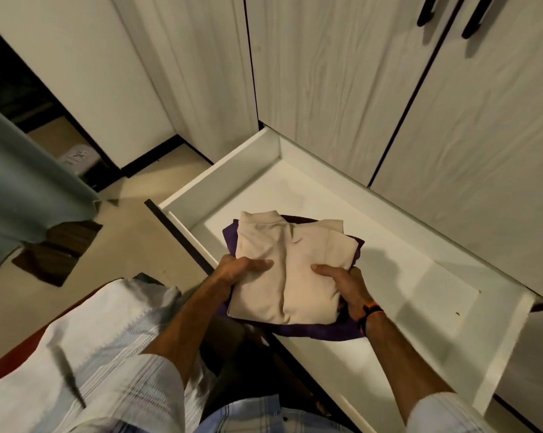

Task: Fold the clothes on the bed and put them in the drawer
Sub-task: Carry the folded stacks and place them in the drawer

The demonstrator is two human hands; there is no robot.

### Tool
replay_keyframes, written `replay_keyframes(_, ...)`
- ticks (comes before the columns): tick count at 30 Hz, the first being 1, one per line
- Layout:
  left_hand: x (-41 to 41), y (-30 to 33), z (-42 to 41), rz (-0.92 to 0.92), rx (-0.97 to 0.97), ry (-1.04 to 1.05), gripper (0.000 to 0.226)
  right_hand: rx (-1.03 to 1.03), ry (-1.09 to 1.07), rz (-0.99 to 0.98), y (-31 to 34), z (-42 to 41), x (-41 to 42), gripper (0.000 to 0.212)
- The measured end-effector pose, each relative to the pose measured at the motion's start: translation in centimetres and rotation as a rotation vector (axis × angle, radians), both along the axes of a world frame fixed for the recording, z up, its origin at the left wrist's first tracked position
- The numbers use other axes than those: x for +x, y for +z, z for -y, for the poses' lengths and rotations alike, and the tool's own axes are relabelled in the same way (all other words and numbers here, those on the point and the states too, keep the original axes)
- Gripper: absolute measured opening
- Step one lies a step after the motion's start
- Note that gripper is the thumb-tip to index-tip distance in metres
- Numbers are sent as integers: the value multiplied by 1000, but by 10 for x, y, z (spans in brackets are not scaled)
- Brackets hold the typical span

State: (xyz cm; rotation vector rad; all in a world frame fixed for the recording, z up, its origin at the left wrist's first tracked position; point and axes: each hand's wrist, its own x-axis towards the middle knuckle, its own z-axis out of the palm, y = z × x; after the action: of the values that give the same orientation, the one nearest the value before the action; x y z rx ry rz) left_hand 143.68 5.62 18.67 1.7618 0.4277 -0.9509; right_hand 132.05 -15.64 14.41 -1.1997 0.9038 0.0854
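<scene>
My left hand (243,268) and right hand (342,284) grip the folded clothes (290,267), beige on top of purple, over the open white drawer (420,307) toward 12 o'clock, so folding looks done and only putting them down is left.

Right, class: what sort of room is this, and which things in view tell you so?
Probably a bedroom: tall wardrobe doors, an open drawer beneath them, and a stack of folded clothes held over it by both hands.
</scene>
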Motion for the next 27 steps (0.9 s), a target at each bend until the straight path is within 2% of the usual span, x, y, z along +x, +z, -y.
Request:
replay_keyframes(5,64,-24,1,-45,30,-82,78,37,-64,-40,-25,-8,49,49)
replay_keyframes(10,160,-64,14,-89,71,-181,83,88,-219,-102,-64,-19,112,48)
replay_keyframes(15,253,-107,28,-143,140,-323,68,169,-361,-159,-99,-34,177,43)
replay_keyframes(19,306,-141,37,-156,177,-423,86,193,-434,-184,-126,-39,218,42)
replay_keyframes(23,351,-174,49,-142,181,-453,52,234,-460,-201,-161,-40,253,49)
replay_keyframes(27,383,-202,56,-132,170,-477,71,253,-475,-196,-184,-37,275,55)
